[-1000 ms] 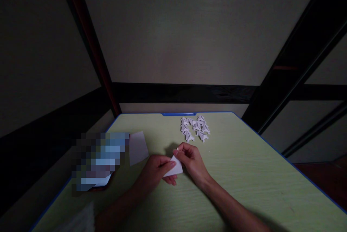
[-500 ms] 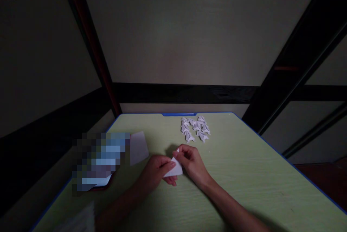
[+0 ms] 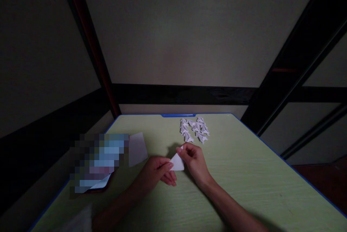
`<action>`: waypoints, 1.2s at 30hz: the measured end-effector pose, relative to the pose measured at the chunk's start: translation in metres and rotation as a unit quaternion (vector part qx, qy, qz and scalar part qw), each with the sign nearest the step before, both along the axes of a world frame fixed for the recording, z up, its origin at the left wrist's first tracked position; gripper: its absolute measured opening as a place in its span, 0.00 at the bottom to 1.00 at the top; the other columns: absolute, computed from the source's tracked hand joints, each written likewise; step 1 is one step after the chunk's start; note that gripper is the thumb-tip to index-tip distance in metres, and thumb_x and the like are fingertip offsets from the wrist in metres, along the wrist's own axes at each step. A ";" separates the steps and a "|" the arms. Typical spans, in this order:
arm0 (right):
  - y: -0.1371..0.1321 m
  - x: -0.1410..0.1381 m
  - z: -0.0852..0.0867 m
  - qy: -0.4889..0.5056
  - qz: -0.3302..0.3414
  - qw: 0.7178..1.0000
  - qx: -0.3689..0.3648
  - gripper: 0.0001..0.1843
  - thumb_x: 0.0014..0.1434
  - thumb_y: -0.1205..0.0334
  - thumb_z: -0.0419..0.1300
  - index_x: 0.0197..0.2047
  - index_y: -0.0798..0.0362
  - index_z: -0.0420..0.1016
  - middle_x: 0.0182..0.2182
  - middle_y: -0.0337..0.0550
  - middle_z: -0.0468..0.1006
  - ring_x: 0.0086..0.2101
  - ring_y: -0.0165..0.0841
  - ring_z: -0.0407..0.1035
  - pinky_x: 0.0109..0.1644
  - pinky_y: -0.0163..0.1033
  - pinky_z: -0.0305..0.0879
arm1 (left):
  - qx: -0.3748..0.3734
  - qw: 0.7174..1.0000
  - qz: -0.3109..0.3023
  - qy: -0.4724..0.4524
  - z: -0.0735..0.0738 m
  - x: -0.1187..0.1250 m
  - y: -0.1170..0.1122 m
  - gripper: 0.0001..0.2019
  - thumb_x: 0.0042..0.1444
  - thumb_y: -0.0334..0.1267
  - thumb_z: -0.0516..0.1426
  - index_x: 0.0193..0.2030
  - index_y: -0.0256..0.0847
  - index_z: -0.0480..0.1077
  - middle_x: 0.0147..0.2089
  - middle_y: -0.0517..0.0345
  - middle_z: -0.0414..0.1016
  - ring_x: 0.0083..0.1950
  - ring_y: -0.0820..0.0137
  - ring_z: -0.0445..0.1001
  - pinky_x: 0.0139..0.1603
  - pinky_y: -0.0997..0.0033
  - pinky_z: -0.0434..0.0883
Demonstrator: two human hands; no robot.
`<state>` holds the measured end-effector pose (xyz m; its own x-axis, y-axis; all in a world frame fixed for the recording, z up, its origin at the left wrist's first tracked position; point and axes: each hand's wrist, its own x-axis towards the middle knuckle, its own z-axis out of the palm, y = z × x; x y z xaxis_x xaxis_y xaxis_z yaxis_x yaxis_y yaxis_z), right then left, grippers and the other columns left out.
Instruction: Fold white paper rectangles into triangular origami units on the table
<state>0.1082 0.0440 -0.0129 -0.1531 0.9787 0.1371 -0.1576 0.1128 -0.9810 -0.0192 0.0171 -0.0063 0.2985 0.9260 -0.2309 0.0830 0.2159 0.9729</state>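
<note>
A small white folded paper (image 3: pixel 177 162) is held between both hands just above the pale green table (image 3: pixel 244 174). My left hand (image 3: pixel 157 172) pinches its lower left corner with the fingers curled. My right hand (image 3: pixel 193 161) grips its upper right edge between thumb and fingertips. Behind the hands, toward the table's far edge, lies a cluster of several small folded white paper pieces (image 3: pixel 194 129).
A flat white sheet (image 3: pixel 137 149) lies left of the hands, beside a blurred-out object (image 3: pixel 97 161). More pale paper (image 3: pixel 78 221) shows at the near left corner. Dark frame bars and a wall rise behind the table's blue rim (image 3: pixel 177 115).
The folded paper now stands a little more upright between the fingers, and my right hand has shifted slightly on its top edge. The view has tilted a touch.
</note>
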 end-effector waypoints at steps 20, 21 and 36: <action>0.003 0.001 -0.001 -0.028 0.044 0.998 -0.029 0.15 0.41 0.56 0.58 0.15 0.56 0.60 0.11 0.31 0.57 0.15 0.22 0.50 0.17 0.30 0.45 | -0.009 0.999 0.006 -0.043 -0.006 -0.004 0.002 0.13 0.40 0.43 0.54 0.19 0.33 0.66 0.16 0.58 0.71 0.19 0.74 0.70 0.22 0.76 0.67; 0.003 0.001 -0.001 -0.028 0.043 0.998 -0.027 0.14 0.41 0.56 0.59 0.15 0.57 0.61 0.11 0.31 0.58 0.15 0.22 0.50 0.18 0.30 0.45 | -0.008 0.999 0.005 -0.044 -0.008 -0.004 0.002 0.13 0.41 0.43 0.54 0.19 0.33 0.66 0.17 0.58 0.71 0.19 0.74 0.70 0.22 0.76 0.67; 0.005 0.001 -0.001 0.061 0.063 0.994 -0.070 0.13 0.41 0.57 0.60 0.17 0.59 0.66 0.09 0.31 0.61 0.12 0.19 0.51 0.16 0.28 0.44 | -0.016 0.992 0.084 -0.090 -0.003 -0.005 0.002 0.12 0.38 0.41 0.57 0.24 0.32 0.69 0.20 0.58 0.72 0.21 0.74 0.70 0.26 0.76 0.67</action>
<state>0.1091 0.0494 -0.0135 -0.2658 0.9637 0.0262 -0.2812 -0.0515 -0.9583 -0.0241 0.0190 -0.0091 0.1793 0.9593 -0.2180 -0.1315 0.2430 0.9611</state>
